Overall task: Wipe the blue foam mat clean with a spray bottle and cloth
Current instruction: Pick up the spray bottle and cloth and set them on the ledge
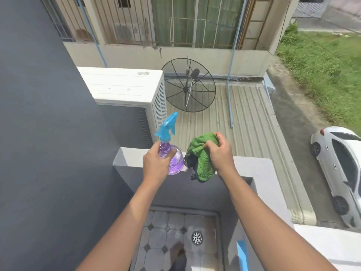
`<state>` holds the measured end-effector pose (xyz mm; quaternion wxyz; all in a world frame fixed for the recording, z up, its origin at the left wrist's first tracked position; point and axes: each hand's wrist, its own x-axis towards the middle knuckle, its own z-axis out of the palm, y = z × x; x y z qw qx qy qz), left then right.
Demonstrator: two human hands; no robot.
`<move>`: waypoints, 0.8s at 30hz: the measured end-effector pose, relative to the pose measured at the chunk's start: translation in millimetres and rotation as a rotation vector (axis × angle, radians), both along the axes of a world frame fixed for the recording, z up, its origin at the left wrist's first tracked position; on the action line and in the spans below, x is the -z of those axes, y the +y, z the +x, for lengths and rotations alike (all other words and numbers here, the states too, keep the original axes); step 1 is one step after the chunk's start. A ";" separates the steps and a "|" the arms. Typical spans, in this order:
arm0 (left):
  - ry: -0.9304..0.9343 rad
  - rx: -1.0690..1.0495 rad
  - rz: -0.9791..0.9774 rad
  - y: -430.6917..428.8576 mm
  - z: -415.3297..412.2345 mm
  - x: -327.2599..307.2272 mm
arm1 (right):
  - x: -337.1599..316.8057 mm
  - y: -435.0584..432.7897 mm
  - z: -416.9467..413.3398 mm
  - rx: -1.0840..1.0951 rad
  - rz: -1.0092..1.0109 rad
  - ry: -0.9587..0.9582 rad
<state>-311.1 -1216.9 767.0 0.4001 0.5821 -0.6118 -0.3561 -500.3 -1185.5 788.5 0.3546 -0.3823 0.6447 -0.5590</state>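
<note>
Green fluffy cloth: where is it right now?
In the head view, the green fluffy cloth is gripped in the right hand over the grey balcony ledge, just right of the purple plastic spray bottle the left hand holds.

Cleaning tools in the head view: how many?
2. The purple spray bottle in the left hand, the green cloth in the right hand. A dark bit hanging beside the cloth may be a second rag.

two hands (155,166) (221,155), one spray bottle (176,163), one green cloth (203,163), one car (340,173), one dish (188,85).
</note>
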 end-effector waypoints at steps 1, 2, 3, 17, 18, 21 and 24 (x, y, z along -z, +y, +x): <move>-0.005 -0.002 0.014 -11.3 -3.1 7.1 | 13.3 -9.6 -4.0 0.014 0.035 -0.009; -0.008 -0.004 0.018 -20.7 -5.9 12.1 | 24.7 -17.0 -7.6 0.034 0.066 -0.026; -0.015 -0.007 0.024 -25.3 -6.6 15.2 | 34.6 -20.8 -10.2 0.042 0.088 -0.040; -0.107 -0.017 0.119 -80.9 -15.1 62.3 | 133.0 -57.9 -24.2 0.107 0.667 0.480; -0.107 -0.019 0.128 -81.6 -14.5 65.1 | 133.4 -61.0 -22.1 0.097 0.614 0.481; -0.123 -0.016 0.159 -82.9 -11.7 75.6 | 137.2 -69.6 -17.3 -0.011 0.546 0.459; -0.114 -0.025 0.170 -83.9 -9.3 85.8 | 144.9 -70.4 -15.4 -0.068 0.548 0.488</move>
